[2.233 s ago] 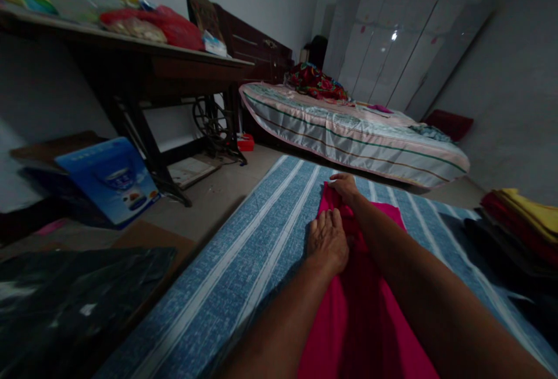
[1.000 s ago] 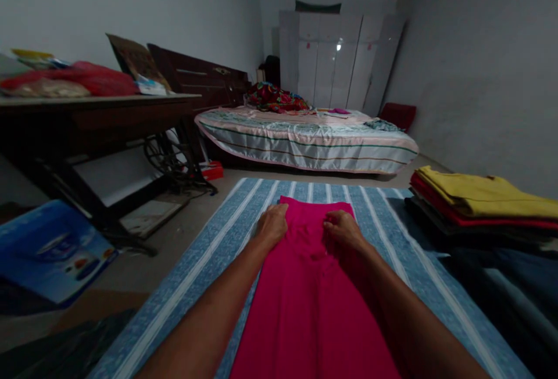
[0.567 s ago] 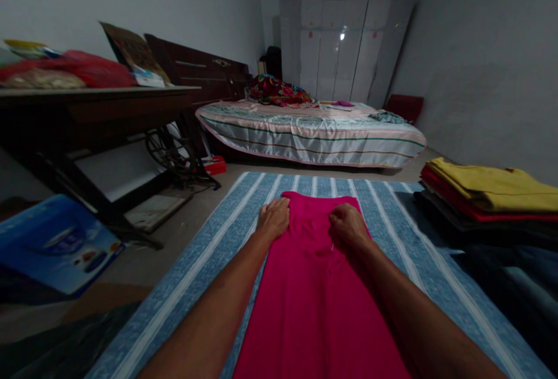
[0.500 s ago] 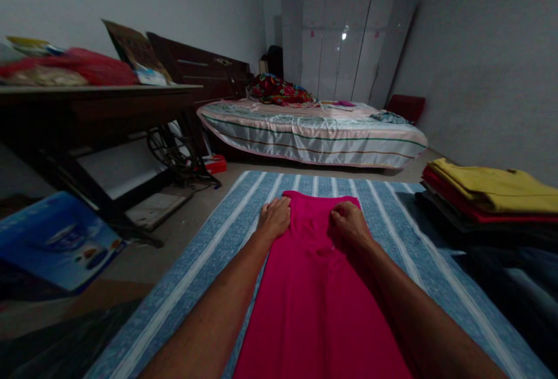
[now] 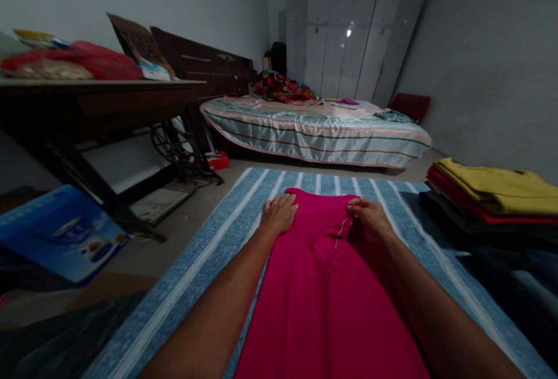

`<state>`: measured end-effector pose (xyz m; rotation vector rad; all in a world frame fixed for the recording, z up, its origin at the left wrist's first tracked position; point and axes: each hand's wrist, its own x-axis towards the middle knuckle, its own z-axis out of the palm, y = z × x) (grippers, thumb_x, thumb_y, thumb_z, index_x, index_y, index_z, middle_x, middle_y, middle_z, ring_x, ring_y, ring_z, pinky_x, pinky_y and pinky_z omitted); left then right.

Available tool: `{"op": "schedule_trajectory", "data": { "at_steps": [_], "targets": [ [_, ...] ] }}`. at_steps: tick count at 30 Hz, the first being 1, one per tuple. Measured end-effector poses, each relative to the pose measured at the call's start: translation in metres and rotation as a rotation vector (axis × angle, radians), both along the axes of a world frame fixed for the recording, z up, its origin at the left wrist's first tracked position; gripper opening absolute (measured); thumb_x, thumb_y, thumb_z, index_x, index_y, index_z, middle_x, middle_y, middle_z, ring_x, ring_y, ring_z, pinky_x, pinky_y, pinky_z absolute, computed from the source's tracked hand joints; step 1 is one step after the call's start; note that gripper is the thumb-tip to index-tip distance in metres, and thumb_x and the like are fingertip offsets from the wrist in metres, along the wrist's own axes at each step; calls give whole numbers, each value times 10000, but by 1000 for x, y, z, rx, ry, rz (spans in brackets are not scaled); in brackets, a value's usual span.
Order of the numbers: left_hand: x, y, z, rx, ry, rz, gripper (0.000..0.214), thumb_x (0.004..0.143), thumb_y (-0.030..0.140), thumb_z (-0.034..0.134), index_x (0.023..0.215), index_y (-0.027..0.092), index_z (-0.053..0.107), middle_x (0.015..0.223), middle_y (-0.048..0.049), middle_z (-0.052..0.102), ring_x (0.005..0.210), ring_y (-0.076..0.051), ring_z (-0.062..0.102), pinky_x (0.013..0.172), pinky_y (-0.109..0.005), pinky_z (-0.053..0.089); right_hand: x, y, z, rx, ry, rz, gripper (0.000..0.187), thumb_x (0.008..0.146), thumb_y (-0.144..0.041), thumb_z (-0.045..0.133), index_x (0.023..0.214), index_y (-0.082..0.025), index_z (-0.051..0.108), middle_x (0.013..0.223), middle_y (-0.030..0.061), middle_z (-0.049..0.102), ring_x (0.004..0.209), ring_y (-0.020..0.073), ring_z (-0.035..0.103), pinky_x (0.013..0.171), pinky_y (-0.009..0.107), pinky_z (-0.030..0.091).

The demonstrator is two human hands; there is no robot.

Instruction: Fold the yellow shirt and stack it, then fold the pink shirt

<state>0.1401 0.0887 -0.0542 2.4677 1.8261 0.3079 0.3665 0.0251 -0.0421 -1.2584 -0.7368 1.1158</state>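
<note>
Bright pink trousers lie stretched out lengthwise in front of me, waist end away from me, on a blue-and-white striped cloth. My left hand rests flat on the left edge near the waist, its fingers extended. At the right side of the waist my right hand is closed, thumb and fingers pinching the fabric and lifting it slightly. A thin white cord or thread shows beside the right fingertips. The cloth under the right hand is partly in shadow.
At the right stands a stack of folded clothes, a yellow garment on top, with dark clothes nearer me. A treadle sewing table and blue box are at left. A bed stands beyond the cloth.
My right hand has moved right to the trousers' edge, drawing the fabric outward, and the white cord shows more. My left hand stays at the left edge. The view has shifted slightly.
</note>
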Motion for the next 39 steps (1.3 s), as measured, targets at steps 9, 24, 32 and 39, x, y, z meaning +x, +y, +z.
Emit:
{"op": "schedule_trajectory", "data": {
  "at_steps": [9,24,32,39],
  "targets": [
    [-2,0,-2,121,27,-48,444,954,333,365,1384,236,420,1419,-85,491,1329,-265,395,1065,-488,319,16,-6,7,58,-50,340,291,515,-233,781,737,-173,602,478,-46,577,316,80,463,315,189,358],
    [-4,34,-6,48,37,-188,426,954,274,309,1304,144,515,1456,-130,438,1373,-223,366,1136,-411,300,14,-3,-7,2,-232,486,226,541,-297,728,653,-172,577,401,-43,558,284,64,406,304,171,256],
    [3,31,22,-48,112,-187,400,903,235,392,1262,165,551,1434,-103,476,1336,-205,427,1109,-348,344,29,-2,-12,19,-105,459,331,521,-358,766,698,-179,551,414,-69,553,311,102,518,289,161,273],
    [-13,22,23,73,-71,-181,352,837,190,426,1120,203,635,1307,-57,601,1240,-186,528,1078,-313,386,35,-6,-9,-68,-173,597,359,553,-367,739,787,-171,550,384,-40,568,306,123,534,277,146,254]
  ]
}}
